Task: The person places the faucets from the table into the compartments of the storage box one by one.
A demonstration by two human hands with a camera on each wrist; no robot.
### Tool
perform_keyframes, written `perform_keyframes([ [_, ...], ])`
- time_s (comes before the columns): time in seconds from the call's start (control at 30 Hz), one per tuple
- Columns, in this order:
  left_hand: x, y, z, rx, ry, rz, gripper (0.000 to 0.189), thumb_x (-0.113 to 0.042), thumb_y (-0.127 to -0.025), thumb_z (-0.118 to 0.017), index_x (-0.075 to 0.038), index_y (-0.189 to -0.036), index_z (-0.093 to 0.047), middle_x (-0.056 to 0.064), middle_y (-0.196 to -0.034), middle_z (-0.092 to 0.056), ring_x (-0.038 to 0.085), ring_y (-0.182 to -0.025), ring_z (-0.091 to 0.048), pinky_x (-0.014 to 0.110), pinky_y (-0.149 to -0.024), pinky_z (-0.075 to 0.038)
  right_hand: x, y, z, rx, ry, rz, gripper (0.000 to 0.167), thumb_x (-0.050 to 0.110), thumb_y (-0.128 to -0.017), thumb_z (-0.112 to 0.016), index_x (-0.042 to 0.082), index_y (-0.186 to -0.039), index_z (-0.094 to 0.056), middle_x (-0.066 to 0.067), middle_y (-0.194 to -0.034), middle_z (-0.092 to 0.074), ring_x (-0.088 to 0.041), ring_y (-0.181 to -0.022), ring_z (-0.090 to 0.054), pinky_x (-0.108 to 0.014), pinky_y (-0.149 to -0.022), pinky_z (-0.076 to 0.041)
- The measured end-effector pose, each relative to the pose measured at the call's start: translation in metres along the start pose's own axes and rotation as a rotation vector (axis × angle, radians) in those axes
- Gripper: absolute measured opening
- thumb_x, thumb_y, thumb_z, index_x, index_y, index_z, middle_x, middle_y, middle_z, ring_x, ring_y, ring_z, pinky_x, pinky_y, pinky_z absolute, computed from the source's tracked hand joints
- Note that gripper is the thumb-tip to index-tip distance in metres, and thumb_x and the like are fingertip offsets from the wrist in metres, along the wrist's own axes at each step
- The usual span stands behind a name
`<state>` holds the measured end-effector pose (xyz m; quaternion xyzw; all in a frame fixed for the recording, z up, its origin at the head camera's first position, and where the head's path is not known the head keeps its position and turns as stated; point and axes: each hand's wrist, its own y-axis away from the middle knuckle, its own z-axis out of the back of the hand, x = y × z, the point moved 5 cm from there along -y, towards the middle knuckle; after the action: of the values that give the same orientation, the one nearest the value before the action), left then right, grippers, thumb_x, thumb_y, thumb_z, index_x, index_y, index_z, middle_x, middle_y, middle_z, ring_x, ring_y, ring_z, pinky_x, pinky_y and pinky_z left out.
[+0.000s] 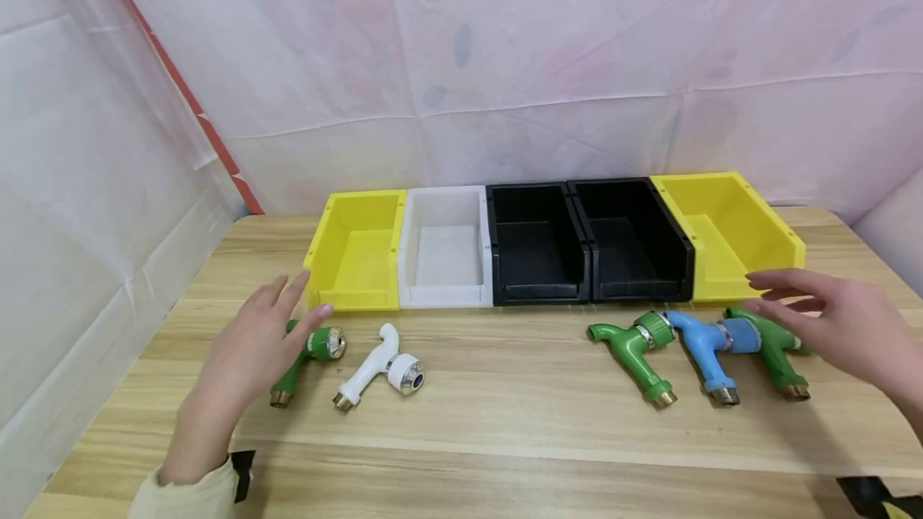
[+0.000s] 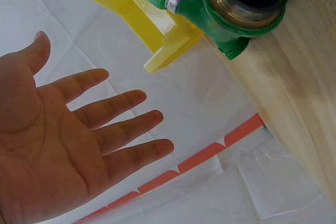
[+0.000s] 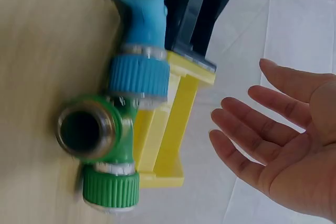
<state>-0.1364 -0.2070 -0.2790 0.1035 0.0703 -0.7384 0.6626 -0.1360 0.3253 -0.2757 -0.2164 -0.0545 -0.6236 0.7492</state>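
My left hand (image 1: 254,349) hovers over a green tap (image 1: 312,349), fingers spread and holding nothing; it hides part of that tap. Just right of it a white tap (image 1: 382,367) lies on the table. On the other side my right hand (image 1: 840,319) hangs above another green tap (image 1: 777,347), its fingers apart and nothing between them. A blue tap (image 1: 710,351) lies to the left of that one, and beyond it a further green tap (image 1: 638,355). In the right wrist view the blue tap (image 3: 140,72) and green tap (image 3: 107,145) are apart from the palm.
Along the back of the wooden table (image 1: 490,431) stands a row of bins: yellow (image 1: 358,299), white (image 1: 445,296), black (image 1: 541,292), black (image 1: 643,289) and yellow (image 1: 782,255). A pale curtain (image 1: 534,46) hangs behind them. Black tape pieces mark the table's front.
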Motion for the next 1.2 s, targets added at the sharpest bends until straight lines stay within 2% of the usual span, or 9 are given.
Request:
perform_keyframes([
  [0.13,0.003,0.001,0.000,0.012,0.011,0.006,0.077,-0.061,-0.092,-0.024,-0.004,-0.144,-0.020,0.032,-0.140,-0.023,0.051,-0.124,-0.023,0.067,-0.092,-0.024,-0.016,-0.008,0.005,0.039,-0.046,-0.079,0.034,0.016,-0.085,-0.066,-0.010,-0.105,-0.059,-0.035,-0.097,-0.056,-0.013,-0.060,-0.059,-0.022,-0.045,-0.045],
  [0.2,0.005,0.001,-0.001,0.013,0.020,0.013,0.077,-0.061,-0.092,-0.024,-0.004,-0.144,-0.020,0.032,-0.139,-0.024,0.051,-0.123,-0.024,0.067,-0.092,-0.024,-0.024,-0.010,0.007,0.041,-0.041,-0.114,0.035,0.018,-0.086,-0.065,-0.009,-0.106,-0.059,-0.034,-0.098,-0.057,0.005,-0.060,-0.052,-0.021,-0.044,-0.043],
  [0.3,0.009,0.003,0.000,0.018,0.040,0.027,0.077,-0.060,-0.092,-0.024,-0.003,-0.144,-0.021,0.033,-0.138,-0.026,0.052,-0.122,-0.025,0.068,-0.092,-0.024,-0.033,-0.014,0.010,0.035,-0.047,-0.155,0.034,0.019,-0.087,-0.063,-0.009,-0.106,-0.059,-0.029,-0.091,-0.061,0.013,-0.061,-0.046,-0.018,-0.045,-0.040],
  [0.4,0.013,0.003,0.000,0.024,0.058,0.041,0.076,-0.059,-0.093,-0.024,-0.002,-0.143,-0.021,0.032,-0.137,-0.029,0.053,-0.121,-0.027,0.068,-0.091,-0.024,-0.042,-0.018,0.012,0.030,-0.105,-0.194,0.034,0.018,-0.090,-0.059,-0.011,-0.107,-0.057,-0.003,-0.076,-0.065,0.015,-0.060,-0.043,-0.014,-0.047,-0.039],
  [0.5,0.019,0.004,0.000,0.036,0.081,0.062,0.077,-0.059,-0.093,-0.025,-0.001,-0.143,-0.022,0.032,-0.137,-0.029,0.052,-0.122,-0.026,0.067,-0.092,-0.024,-0.050,-0.022,0.014,0.034,-0.174,-0.227,0.035,0.017,-0.092,-0.055,-0.013,-0.110,-0.053,0.025,-0.073,-0.053,0.012,-0.060,-0.047,-0.011,-0.049,-0.042],
  [0.57,0.023,0.005,0.000,0.039,0.097,0.078,0.078,-0.059,-0.093,-0.026,0.001,-0.142,-0.023,0.033,-0.136,-0.029,0.052,-0.122,-0.026,0.066,-0.093,-0.024,-0.055,-0.026,0.015,0.038,-0.202,-0.243,0.038,0.018,-0.093,-0.054,-0.014,-0.112,-0.050,0.035,-0.073,-0.044,0.012,-0.061,-0.046,-0.012,-0.050,-0.043],
  [0.67,0.031,0.007,0.001,0.038,0.115,0.098,0.079,-0.059,-0.092,-0.030,0.003,-0.141,-0.024,0.034,-0.134,-0.031,0.053,-0.120,-0.028,0.066,-0.092,-0.025,-0.063,-0.030,0.016,0.040,-0.225,-0.259,0.041,0.020,-0.094,-0.052,-0.015,-0.114,-0.047,0.037,-0.074,-0.041,0.015,-0.062,-0.045,-0.013,-0.050,-0.045],
  [0.87,0.045,0.010,0.000,0.035,0.094,0.115,0.077,-0.055,-0.093,-0.036,0.008,-0.136,-0.030,0.037,-0.127,-0.038,0.052,-0.111,-0.040,0.064,-0.085,-0.034,-0.087,-0.040,0.014,0.070,-0.245,-0.322,0.045,0.022,-0.096,-0.047,-0.016,-0.120,-0.041,0.032,-0.074,-0.046,0.016,-0.063,-0.044,-0.018,-0.053,-0.049],
  [1.2,0.063,0.014,-0.003,0.076,0.097,0.140,0.076,-0.053,-0.091,-0.044,0.009,-0.134,-0.035,0.035,-0.122,-0.045,0.048,-0.103,-0.050,0.060,-0.075,-0.041,-0.119,-0.054,0.010,0.101,-0.249,-0.440,0.045,0.015,-0.098,-0.041,-0.020,-0.124,-0.031,-0.016,-0.084,-0.058,0.011,-0.058,-0.044,-0.025,-0.055,-0.052],
])
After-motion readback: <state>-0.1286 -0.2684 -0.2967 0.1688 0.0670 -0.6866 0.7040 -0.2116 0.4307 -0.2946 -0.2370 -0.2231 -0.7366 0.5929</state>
